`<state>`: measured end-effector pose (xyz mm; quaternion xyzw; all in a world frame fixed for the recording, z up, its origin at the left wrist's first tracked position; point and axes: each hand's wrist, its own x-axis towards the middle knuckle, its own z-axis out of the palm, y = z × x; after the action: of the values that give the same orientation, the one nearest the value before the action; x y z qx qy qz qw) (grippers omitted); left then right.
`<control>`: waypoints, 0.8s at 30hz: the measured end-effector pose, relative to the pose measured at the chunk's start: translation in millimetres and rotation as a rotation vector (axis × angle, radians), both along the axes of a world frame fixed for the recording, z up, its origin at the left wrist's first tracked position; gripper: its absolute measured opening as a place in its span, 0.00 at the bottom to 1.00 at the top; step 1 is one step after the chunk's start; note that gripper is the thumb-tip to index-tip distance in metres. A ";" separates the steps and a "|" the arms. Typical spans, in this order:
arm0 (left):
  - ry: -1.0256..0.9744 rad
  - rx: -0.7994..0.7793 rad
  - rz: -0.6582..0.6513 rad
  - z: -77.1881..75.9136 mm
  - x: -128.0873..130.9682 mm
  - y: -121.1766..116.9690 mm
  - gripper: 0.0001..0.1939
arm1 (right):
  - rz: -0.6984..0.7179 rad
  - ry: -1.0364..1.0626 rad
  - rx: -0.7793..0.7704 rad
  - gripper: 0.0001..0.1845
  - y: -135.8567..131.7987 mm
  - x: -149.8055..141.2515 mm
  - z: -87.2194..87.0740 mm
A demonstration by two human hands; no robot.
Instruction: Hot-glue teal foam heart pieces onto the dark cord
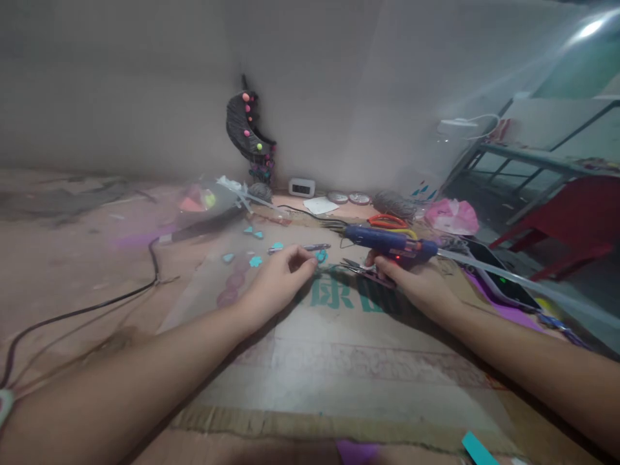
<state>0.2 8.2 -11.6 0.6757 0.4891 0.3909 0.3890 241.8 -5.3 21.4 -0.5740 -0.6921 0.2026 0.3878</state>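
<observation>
My left hand (pixel 288 278) is over the board, thumb and finger closed in a pinch beside a small teal piece (pixel 321 256). Whether that piece is between the fingertips is hard to tell. A blue hot glue gun (pixel 382 241) with a red light sits in my right hand (pixel 419 281), which is closed about its grip; the nozzle points left. A long clear glue stick (pixel 484 266) juts from its back. Under the right fingers are small scissors (pixel 356 265), partly hidden. Teal flower cutouts (pixel 255 261) and a pen-like tool (pixel 314 247) lie near the left hand.
A cardboard sheet (pixel 310 374) with green printing lies beneath both hands. Behind stand a yarn-wrapped crescent (pixel 239 126) with pompoms and a small digital clock (pixel 301 187). Orange-handled pliers (pixel 387 221), a pink bag (pixel 451 216) and a phone (pixel 504 274) are at right. A black cable (pixel 82 307) crosses the left.
</observation>
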 end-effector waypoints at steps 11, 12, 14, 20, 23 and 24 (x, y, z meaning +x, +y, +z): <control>-0.066 -0.021 -0.049 3.9 2.0 -1.2 0.10 | 0.089 0.133 -0.059 0.17 -2.3 -2.0 -10.1; -0.073 -0.020 -0.090 5.3 2.7 -2.3 0.10 | 0.121 0.209 -0.107 0.18 -1.6 -5.0 -6.8; -0.059 -0.002 -0.169 8.1 3.9 -4.7 0.09 | 0.208 0.366 -0.203 0.19 -0.1 -10.9 -1.8; 0.023 0.143 -0.234 12.3 5.2 -6.5 0.07 | 0.434 0.560 -0.353 0.25 1.0 -18.5 -13.0; 0.063 0.157 -0.253 12.8 4.9 -5.4 0.08 | 0.485 0.594 -0.341 0.19 -0.2 -18.0 -20.5; 0.070 0.154 -0.262 12.7 4.9 -5.1 0.08 | 0.501 0.581 -0.334 0.19 -1.2 -17.5 -21.1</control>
<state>5.1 3.1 1.1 0.7747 0.3787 0.3496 0.3664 224.3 -6.5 0.4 -0.3618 -0.6298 0.5538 0.4071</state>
